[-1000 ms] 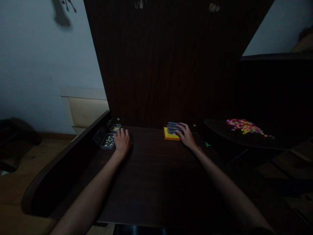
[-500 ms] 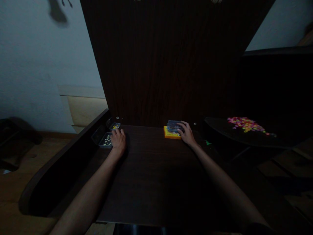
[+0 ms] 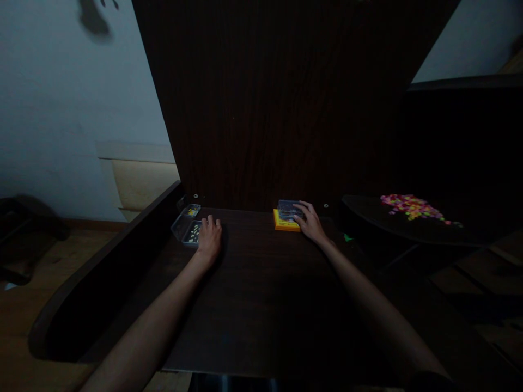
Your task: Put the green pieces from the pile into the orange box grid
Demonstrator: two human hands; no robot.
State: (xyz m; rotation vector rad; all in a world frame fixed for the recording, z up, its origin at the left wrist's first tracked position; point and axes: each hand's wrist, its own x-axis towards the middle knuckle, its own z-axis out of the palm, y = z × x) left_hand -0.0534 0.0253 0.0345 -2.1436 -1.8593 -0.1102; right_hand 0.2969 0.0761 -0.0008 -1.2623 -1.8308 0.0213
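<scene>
My left hand has its fingers curled over the right side of an opened clear plastic box. Small pale pieces lie inside, and the box's hinged lid leans out to the left. Behind it stands a smaller clear box with yellow bits in it. On the right, my right hand grips the right end of a closed clear plastic case. That case rests on a flat yellow box; what it holds is too dim to make out.
A tall dark wooden panel rises at the back. Along the left runs a raised, curved side board. A heap of small bright-coloured pieces lies on a dark ledge to the right, with a green scrap near it.
My left hand has moved to the right, and the opened box with the pale pieces has slid along with it. My right hand stays almost in place on the clear case.
</scene>
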